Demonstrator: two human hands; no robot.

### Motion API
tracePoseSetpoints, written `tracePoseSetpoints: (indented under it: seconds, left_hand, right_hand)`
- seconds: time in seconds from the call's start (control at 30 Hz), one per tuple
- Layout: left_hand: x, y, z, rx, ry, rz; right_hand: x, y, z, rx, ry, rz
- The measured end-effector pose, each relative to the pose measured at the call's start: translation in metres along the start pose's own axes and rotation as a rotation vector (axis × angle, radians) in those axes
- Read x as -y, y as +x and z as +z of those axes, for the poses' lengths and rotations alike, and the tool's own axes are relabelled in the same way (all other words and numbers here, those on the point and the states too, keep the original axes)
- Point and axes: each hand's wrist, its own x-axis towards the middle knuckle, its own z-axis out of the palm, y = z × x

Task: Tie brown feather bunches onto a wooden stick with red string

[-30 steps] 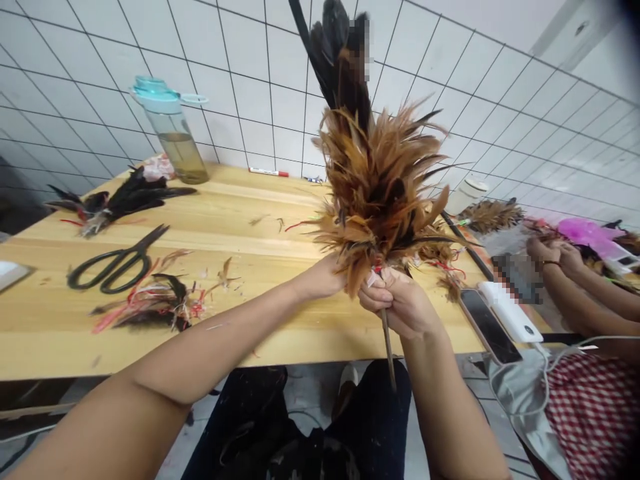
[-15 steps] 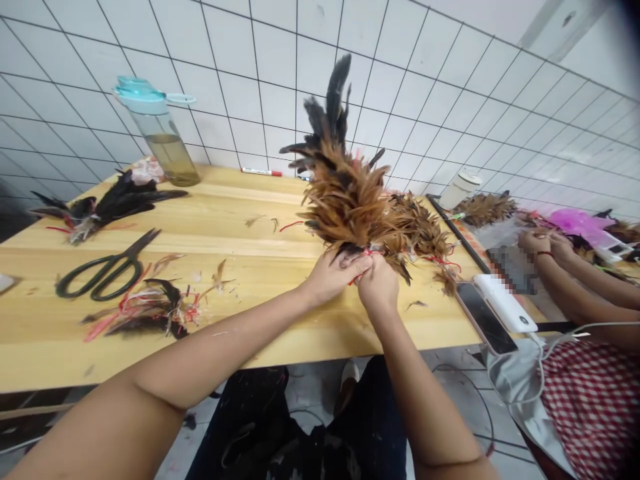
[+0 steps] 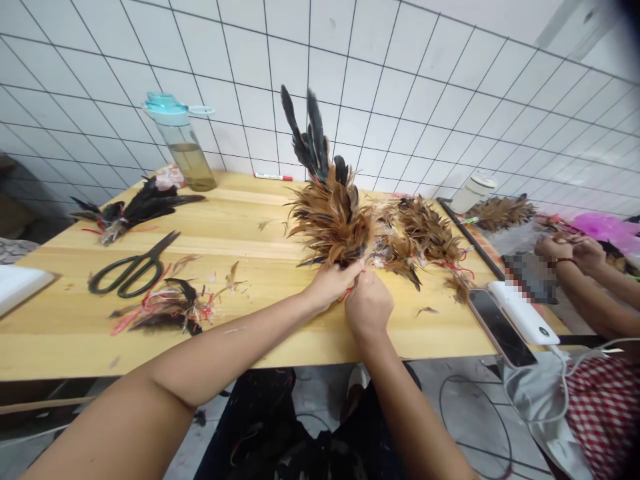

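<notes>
A bundle of feathers (image 3: 333, 220), brown and full below with long black plumes on top, stands above the table. My left hand (image 3: 333, 283) is closed round its base, thumb pointing right. My right hand (image 3: 370, 303) is a fist pressed against the left fingertips. Bits of red string (image 3: 347, 293) show between the two hands; the fingers hide most of it and the end of the bundle. Just right of the bundle lie more brown feather bunches (image 3: 425, 227) with red strings.
Scissors (image 3: 135, 267), a pile of feather and string scraps (image 3: 173, 307) and black feathers (image 3: 135, 210) lie at left. A water bottle (image 3: 185, 153) and a red marker (image 3: 273, 177) are by the wall. At right are a phone (image 3: 503, 328), a power bank (image 3: 525, 313) and a co-worker's hands (image 3: 570, 250).
The feather bundle has turned and tilted left, its black plumes now further left. Both hands have come slightly lower, the right one turned into a tighter fist. The camera view has shifted left.
</notes>
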Motion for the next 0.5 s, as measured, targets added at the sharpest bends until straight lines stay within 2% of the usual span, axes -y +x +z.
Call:
tracePoseSetpoints:
  seconds: [0.07,0.13,0.2,0.23,0.37,0.43,0.5]
  left_hand:
    - [0.001,0.007,-0.007,0.07,-0.094,0.021]
    - [0.001,0.012,-0.015,0.184,-0.201,-0.02]
    - [0.001,0.015,-0.021,0.338,-0.29,-0.066]
    - [0.001,0.016,-0.022,0.432,-0.318,-0.074]
    - [0.005,0.014,-0.026,0.783,-0.309,-0.054]
    - [0.01,0.014,-0.029,0.849,-0.234,-0.053]
    - [0.015,0.015,-0.034,0.825,-0.133,-0.012]
  right_hand:
    - [-0.003,0.006,-0.012,0.236,0.231,0.048]
    - [-0.012,0.014,-0.027,0.559,0.601,0.008]
    - [-0.026,0.021,-0.038,0.826,1.009,-0.011]
    - [-0.033,0.024,-0.042,0.909,1.162,0.02]
    - [-0.049,0.023,-0.038,1.054,1.564,0.242]
    - [-0.048,0.018,-0.032,1.096,1.653,0.332]
    - [-0.043,0.013,-0.028,1.14,1.703,0.38]
